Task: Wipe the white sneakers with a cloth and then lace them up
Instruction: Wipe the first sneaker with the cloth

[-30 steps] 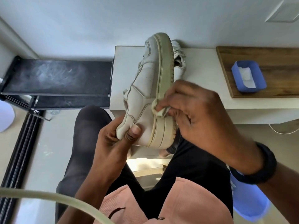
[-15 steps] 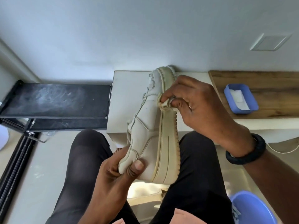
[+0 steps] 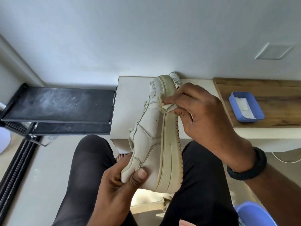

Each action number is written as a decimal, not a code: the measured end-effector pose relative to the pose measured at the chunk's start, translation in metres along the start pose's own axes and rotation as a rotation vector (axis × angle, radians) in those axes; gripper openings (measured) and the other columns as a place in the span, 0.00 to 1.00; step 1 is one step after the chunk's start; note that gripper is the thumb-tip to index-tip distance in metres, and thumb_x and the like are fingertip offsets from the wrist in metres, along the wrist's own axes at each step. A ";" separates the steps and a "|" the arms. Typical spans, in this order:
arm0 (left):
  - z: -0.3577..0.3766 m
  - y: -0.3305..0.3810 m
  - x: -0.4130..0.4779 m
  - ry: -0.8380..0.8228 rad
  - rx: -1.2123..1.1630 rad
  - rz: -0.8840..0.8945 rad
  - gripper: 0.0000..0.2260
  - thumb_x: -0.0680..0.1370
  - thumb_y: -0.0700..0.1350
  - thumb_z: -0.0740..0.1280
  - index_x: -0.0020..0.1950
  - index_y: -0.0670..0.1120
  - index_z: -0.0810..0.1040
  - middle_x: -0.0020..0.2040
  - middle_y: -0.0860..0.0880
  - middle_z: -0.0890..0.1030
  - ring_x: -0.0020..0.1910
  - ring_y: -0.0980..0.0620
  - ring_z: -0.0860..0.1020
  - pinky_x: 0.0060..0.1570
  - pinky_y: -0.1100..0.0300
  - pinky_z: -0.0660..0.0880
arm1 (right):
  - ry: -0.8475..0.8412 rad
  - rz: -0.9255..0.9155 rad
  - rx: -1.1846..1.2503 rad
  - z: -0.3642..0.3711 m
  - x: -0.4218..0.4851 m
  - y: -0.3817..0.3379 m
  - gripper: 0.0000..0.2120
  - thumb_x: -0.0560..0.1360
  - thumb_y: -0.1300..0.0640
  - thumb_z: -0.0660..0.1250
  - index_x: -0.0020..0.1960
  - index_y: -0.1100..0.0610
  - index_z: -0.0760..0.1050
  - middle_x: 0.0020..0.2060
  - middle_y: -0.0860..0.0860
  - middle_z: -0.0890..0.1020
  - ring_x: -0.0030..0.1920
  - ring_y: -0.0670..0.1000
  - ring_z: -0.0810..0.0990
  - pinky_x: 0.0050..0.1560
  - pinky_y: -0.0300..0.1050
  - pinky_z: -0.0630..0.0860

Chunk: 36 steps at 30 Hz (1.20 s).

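Sneaker (image 3: pixel 151 137) is up in the air over the lap, tipped on its side. Its long axis runs straight away from the person: toe aimed at the wall, heel closest, sole facing right. Left hand (image 3: pixel 117 181) has the heel pinched between thumb and curled fingers. Right hand (image 3: pixel 198 115) fingers are bunched round a crumpled cloth (image 3: pixel 167 106), pressed on the midsole up near the toe. Other sneaker (image 3: pixel 176 78) peeks out behind it on the white surface (image 3: pixel 130 103).

Right hand (image 3: pixel 203 118) and cloth (image 3: pixel 166 107) nearer the sneaker's (image 3: pixel 151 128) toe along the midsole than 1 s ago.
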<state>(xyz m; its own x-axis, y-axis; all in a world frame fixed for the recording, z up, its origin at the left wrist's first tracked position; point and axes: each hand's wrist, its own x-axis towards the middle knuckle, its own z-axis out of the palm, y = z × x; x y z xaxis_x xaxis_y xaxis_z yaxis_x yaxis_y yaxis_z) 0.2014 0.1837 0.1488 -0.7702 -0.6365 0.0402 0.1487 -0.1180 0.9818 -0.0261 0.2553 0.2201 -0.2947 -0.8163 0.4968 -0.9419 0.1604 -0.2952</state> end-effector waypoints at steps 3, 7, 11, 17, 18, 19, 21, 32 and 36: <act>0.003 -0.001 0.000 -0.013 0.022 -0.014 0.22 0.75 0.61 0.71 0.48 0.41 0.83 0.38 0.40 0.77 0.41 0.39 0.75 0.44 0.51 0.71 | -0.022 0.004 -0.023 0.003 -0.003 -0.006 0.12 0.72 0.71 0.73 0.51 0.58 0.85 0.45 0.51 0.83 0.44 0.52 0.82 0.43 0.50 0.82; 0.007 0.000 0.002 0.040 -0.026 -0.064 0.22 0.73 0.64 0.72 0.49 0.44 0.84 0.39 0.46 0.80 0.42 0.49 0.77 0.43 0.52 0.74 | -0.255 0.022 0.134 -0.001 -0.017 -0.021 0.15 0.70 0.73 0.73 0.50 0.56 0.85 0.46 0.49 0.84 0.43 0.49 0.84 0.44 0.47 0.84; 0.009 0.003 0.005 0.095 -0.030 -0.086 0.16 0.75 0.58 0.71 0.47 0.45 0.84 0.38 0.48 0.81 0.38 0.50 0.79 0.39 0.48 0.74 | -0.380 -0.047 0.167 -0.012 -0.034 -0.032 0.19 0.68 0.74 0.72 0.51 0.54 0.84 0.46 0.48 0.82 0.42 0.48 0.82 0.40 0.46 0.82; 0.018 0.017 0.017 0.173 -0.159 -0.151 0.12 0.79 0.50 0.69 0.39 0.46 0.83 0.32 0.49 0.79 0.29 0.54 0.77 0.30 0.62 0.74 | -0.379 -0.177 0.096 -0.017 -0.057 -0.058 0.12 0.74 0.66 0.65 0.52 0.56 0.83 0.45 0.50 0.80 0.45 0.46 0.75 0.43 0.36 0.76; 0.019 0.022 0.020 0.174 -0.185 -0.167 0.11 0.78 0.47 0.68 0.37 0.46 0.83 0.30 0.49 0.79 0.26 0.55 0.76 0.28 0.65 0.73 | -0.337 -0.173 0.092 -0.016 -0.058 -0.059 0.11 0.75 0.65 0.64 0.52 0.57 0.82 0.45 0.51 0.79 0.45 0.46 0.75 0.41 0.37 0.75; 0.018 0.026 0.022 0.154 -0.196 -0.176 0.11 0.77 0.45 0.67 0.36 0.46 0.83 0.30 0.48 0.80 0.25 0.55 0.76 0.26 0.66 0.72 | -0.286 -0.153 0.098 -0.015 -0.057 -0.058 0.11 0.75 0.66 0.63 0.52 0.57 0.82 0.45 0.51 0.78 0.45 0.47 0.74 0.40 0.38 0.76; 0.015 0.032 0.025 0.068 -0.198 -0.201 0.08 0.76 0.42 0.68 0.38 0.45 0.84 0.32 0.46 0.82 0.26 0.54 0.78 0.25 0.67 0.72 | -0.192 -0.102 0.113 -0.012 -0.051 -0.054 0.12 0.74 0.67 0.63 0.51 0.57 0.82 0.45 0.50 0.78 0.45 0.47 0.75 0.41 0.39 0.77; 0.005 0.006 0.029 -0.140 0.445 0.122 0.19 0.76 0.62 0.70 0.44 0.45 0.80 0.37 0.47 0.81 0.35 0.44 0.80 0.33 0.47 0.77 | -0.216 0.190 0.323 0.000 -0.037 -0.014 0.12 0.74 0.71 0.70 0.49 0.55 0.83 0.45 0.44 0.81 0.46 0.43 0.81 0.47 0.37 0.78; 0.011 0.000 0.033 -0.137 0.529 0.303 0.18 0.79 0.58 0.68 0.42 0.44 0.78 0.36 0.55 0.77 0.33 0.54 0.76 0.30 0.64 0.71 | -0.337 0.264 0.347 -0.009 -0.031 -0.008 0.13 0.75 0.68 0.71 0.50 0.51 0.83 0.47 0.40 0.83 0.49 0.41 0.80 0.48 0.31 0.74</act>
<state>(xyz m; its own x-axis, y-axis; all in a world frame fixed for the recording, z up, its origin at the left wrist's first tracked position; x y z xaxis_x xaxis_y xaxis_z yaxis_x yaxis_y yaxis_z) 0.1685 0.1711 0.1520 -0.8194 -0.4752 0.3206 0.0730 0.4683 0.8805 -0.0107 0.2844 0.2138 -0.3924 -0.9146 0.0977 -0.7173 0.2378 -0.6549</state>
